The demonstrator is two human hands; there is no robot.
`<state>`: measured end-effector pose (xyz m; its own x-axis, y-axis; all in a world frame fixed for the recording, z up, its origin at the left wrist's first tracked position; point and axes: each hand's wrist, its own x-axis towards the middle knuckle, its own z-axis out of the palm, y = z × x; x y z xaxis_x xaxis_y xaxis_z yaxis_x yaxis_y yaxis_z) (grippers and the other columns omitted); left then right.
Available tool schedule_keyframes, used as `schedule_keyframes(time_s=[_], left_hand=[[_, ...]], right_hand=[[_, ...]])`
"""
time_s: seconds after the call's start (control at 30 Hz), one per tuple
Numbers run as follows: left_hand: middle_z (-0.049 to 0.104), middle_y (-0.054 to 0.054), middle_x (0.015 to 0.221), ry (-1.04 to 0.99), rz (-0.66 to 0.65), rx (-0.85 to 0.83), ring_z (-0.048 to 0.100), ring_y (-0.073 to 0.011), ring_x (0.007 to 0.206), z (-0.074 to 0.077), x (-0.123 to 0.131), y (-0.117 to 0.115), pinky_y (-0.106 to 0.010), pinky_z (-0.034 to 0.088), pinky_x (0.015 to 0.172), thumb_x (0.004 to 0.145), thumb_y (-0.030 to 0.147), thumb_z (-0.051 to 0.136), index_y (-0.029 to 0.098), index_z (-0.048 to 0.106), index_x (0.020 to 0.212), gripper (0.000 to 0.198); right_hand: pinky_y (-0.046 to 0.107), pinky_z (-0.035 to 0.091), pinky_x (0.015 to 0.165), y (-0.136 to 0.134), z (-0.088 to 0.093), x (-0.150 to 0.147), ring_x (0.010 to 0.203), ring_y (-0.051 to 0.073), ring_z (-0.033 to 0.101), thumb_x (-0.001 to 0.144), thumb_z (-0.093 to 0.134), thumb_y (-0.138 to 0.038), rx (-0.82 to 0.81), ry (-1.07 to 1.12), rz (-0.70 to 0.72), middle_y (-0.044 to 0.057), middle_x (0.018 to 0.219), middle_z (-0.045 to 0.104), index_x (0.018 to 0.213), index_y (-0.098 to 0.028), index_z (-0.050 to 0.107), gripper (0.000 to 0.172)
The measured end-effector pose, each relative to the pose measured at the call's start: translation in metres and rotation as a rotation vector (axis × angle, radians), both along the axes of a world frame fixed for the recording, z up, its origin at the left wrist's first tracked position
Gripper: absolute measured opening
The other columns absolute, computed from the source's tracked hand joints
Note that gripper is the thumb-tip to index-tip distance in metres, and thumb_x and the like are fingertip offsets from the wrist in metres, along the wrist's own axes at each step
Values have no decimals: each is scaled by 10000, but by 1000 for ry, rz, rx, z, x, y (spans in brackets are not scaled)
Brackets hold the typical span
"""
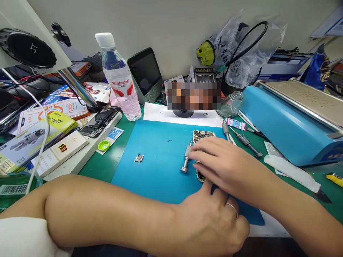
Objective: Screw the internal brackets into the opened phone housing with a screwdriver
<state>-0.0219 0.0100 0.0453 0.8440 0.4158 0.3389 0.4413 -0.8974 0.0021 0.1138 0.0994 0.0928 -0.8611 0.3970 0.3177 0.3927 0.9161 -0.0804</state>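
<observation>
Both hands on an opened phone on the blue mat

From my remote seat I see the opened phone (203, 136) lying on the blue mat (155, 167) at the middle of the table (104, 167). My right hand (225, 164) lies flat over it, fingers together, the tips on a silver screwdriver (185, 160) at the phone's left edge; I cannot tell whether they grip it. My left hand (214, 221) is loosely curled and holds nothing, with one finger against the phone's near end. A small metal part (138, 158) lies well apart on the mat. A water bottle (120, 85) stands behind.
</observation>
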Motion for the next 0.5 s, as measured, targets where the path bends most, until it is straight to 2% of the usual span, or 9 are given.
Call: schedule_keyframes(time_s=[0.1,0.3,0.4,0.5], left_hand=[[619,-85,782,0,-10,-27,596,-291,794,4,-2,0,-475,486,689,917,281,605,147,625,896,138],[618,-73,784,21,-21,-74,622,-277,823,8,-4,2,-459,464,736,906,320,659,146,642,889,175],[616,-72,781,18,-26,-61,616,-267,808,7,-4,2,-449,461,737,915,311,645,143,634,883,171],[627,-83,799,-11,-24,-28,604,-276,797,1,-3,1,-484,468,751,928,305,603,141,629,890,170]], right_hand=[[426,543,769,3,1,-20,965,278,651,912,633,-75,18,-157,46,92,1041,717,984,-222,722,186],[398,490,654,18,-8,-36,851,272,614,713,719,28,74,-320,56,70,938,695,829,-224,666,283],[387,494,639,20,-9,-44,833,267,628,762,711,2,109,-307,83,66,892,696,822,-220,651,238],[397,557,707,13,2,-43,869,252,683,898,600,-25,82,-172,106,74,939,741,887,-204,659,189]])
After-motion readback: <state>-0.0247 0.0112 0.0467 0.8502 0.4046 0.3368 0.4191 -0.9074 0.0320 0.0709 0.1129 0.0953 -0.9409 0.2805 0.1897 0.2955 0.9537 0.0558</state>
